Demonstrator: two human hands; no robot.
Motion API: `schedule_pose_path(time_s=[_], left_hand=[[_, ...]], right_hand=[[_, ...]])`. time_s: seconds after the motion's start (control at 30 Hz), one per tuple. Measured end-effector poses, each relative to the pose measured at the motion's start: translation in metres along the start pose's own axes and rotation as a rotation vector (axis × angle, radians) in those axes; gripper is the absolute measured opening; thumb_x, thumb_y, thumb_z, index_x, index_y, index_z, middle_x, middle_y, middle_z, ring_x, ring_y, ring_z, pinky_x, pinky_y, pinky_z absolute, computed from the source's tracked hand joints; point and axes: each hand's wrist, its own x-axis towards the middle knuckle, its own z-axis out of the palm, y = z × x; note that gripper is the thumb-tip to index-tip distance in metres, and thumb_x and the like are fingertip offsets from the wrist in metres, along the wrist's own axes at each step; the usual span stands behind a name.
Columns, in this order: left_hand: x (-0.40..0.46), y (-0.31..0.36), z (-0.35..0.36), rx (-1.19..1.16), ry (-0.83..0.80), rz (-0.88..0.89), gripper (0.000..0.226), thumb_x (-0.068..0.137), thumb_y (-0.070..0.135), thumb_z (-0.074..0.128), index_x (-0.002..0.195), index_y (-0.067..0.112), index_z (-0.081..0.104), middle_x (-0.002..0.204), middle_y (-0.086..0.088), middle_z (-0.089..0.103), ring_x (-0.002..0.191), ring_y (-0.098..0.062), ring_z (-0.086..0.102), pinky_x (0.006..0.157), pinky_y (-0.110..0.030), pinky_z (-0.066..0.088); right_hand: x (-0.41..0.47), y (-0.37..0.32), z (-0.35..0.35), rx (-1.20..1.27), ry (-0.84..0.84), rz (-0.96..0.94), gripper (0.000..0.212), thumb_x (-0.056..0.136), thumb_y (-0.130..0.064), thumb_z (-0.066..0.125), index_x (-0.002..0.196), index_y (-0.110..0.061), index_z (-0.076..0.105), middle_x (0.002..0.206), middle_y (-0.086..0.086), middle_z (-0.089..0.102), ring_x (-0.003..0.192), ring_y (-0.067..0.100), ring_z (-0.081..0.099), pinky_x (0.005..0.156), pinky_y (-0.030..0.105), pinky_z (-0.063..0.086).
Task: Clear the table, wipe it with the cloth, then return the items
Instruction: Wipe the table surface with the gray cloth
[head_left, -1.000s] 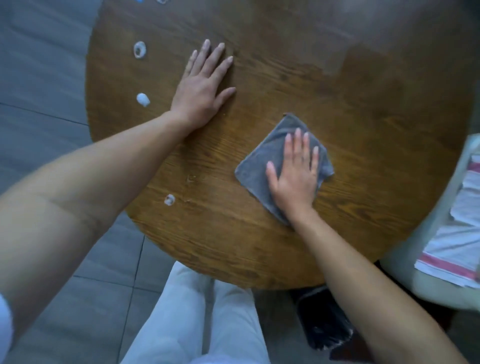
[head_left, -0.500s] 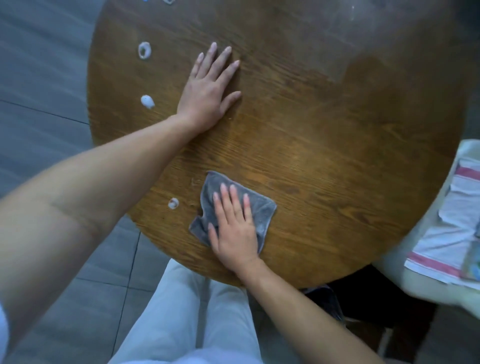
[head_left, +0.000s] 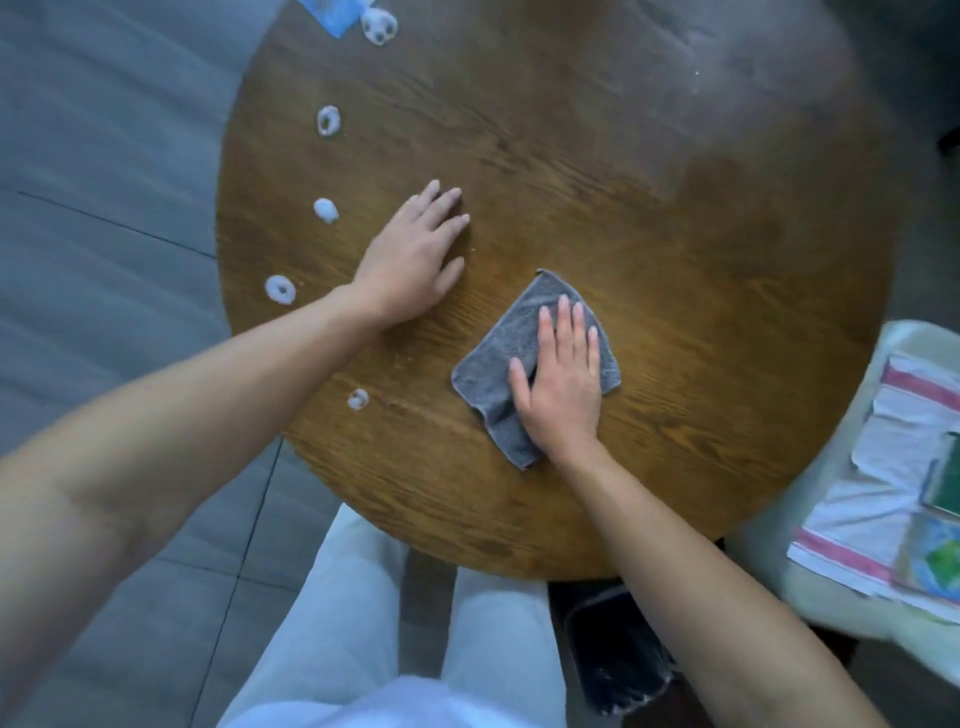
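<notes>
A round, dark-brown wooden tabletop (head_left: 649, 218) with visible grain fills the middle of the head view. Near its centre lies a square grey microfibre cloth (head_left: 511, 343), flattened on the wood with one corner pointing away from the person. The right hand (head_left: 563, 384) rests on the cloth, palm down, fingers straight and held close together, thumb spread out to the side; it presses the cloth rather than gripping it. The left hand (head_left: 410, 260) lies flat on the bare wood just beside the cloth, on the cloth's left and a little farther from the person, fingers extended and slightly spread, holding nothing.

Along the tabletop's left edge, well apart from the cloth, sit several small white blobs of foam: a ring-shaped one (head_left: 329, 121), a solid dab (head_left: 326, 210), another ring (head_left: 280, 289) and a smaller dab (head_left: 357, 399) nearest the person. At the tabletop's far edge a larger white blob (head_left: 379, 25) sits just beside a light-blue object (head_left: 332, 13) cut off by the frame.

To the tabletop's right stands a pale seat (head_left: 831, 597) draped with a white towel with red stripes (head_left: 883, 457).
</notes>
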Motion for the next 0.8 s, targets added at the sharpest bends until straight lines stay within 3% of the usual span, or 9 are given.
schedule_pose_path(time_s=[0.27,0.43,0.57,0.7,0.8], left_hand=[[-0.137,0.107,0.057,-0.128,0.236,-0.201,0.048,0.099,0.022,0.060,0.141,-0.001,0.056,0.161,-0.021,0.039,0.156,-0.039,0.023,0.126,-0.055,0.023],[-0.215,0.169,0.123,-0.076,0.172,-0.402,0.059,0.102,0.041,0.061,0.146,0.003,0.053,0.165,-0.020,0.030,0.158,-0.039,0.017,0.125,-0.061,0.021],[-0.254,0.174,0.143,-0.083,0.222,-0.578,0.060,0.102,0.044,0.053,0.148,0.005,0.051,0.166,-0.017,0.030,0.158,-0.037,0.017,0.127,-0.058,0.017],[-0.278,0.161,0.147,-0.051,0.288,-0.726,0.061,0.102,0.044,0.051,0.150,0.006,0.048,0.167,-0.016,0.029,0.159,-0.035,0.015,0.127,-0.059,0.013],[-0.286,0.142,0.143,-0.047,0.337,-0.857,0.062,0.103,0.044,0.047,0.153,0.008,0.044,0.168,-0.013,0.027,0.159,-0.034,0.013,0.128,-0.058,0.009]], right_hand=[[0.126,0.034,-0.019,-0.013,0.054,-0.077,0.073,0.102,-0.044,0.036,0.163,-0.006,0.021,0.171,0.016,0.016,0.160,0.033,0.012,0.129,0.052,0.009],[0.052,0.020,-0.004,-0.021,0.051,-0.321,0.072,0.100,-0.037,0.046,0.161,-0.004,0.027,0.170,0.019,0.020,0.159,0.036,0.015,0.128,0.057,0.014],[-0.035,0.013,0.010,-0.005,-0.075,-0.610,0.070,0.101,-0.035,0.049,0.160,-0.003,0.029,0.169,0.019,0.021,0.159,0.036,0.015,0.127,0.059,0.016],[0.005,-0.006,0.017,-0.043,-0.072,-0.773,0.070,0.103,-0.042,0.047,0.161,-0.006,0.030,0.170,0.017,0.022,0.159,0.033,0.016,0.128,0.057,0.014],[0.058,-0.044,0.019,-0.064,-0.039,-0.737,0.070,0.104,-0.047,0.040,0.163,-0.011,0.028,0.171,0.014,0.021,0.159,0.034,0.015,0.128,0.055,0.011]])
